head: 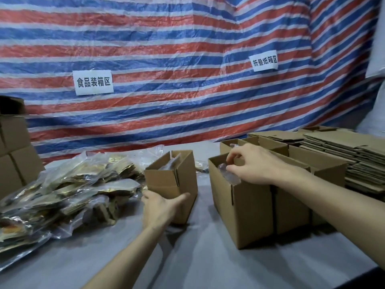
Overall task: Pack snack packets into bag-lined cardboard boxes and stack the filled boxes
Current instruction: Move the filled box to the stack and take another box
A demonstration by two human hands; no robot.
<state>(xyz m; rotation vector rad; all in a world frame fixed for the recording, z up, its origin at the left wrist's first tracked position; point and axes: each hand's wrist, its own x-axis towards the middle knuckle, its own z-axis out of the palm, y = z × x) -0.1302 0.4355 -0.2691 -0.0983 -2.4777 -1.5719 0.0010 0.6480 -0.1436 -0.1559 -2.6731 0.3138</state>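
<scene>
A small open cardboard box [166,180] stands mid-table with a clear bag showing inside it. My left hand [160,207] grips its near bottom corner, thumb along the front edge. To the right sits a larger open box [250,211] with clear plastic [229,176] at its near left corner. My right hand [254,163] reaches over that box's rim and pinches the plastic. A heap of snack packets [68,190] in clear and gold wrapping lies on the left of the table.
Grey table surface [198,257]. More open boxes [325,163] stand behind the large one, with stacks of flattened cartons [354,155] at the far right. Closed boxes [14,151] are piled at the left edge. A striped tarp [166,59] hangs behind.
</scene>
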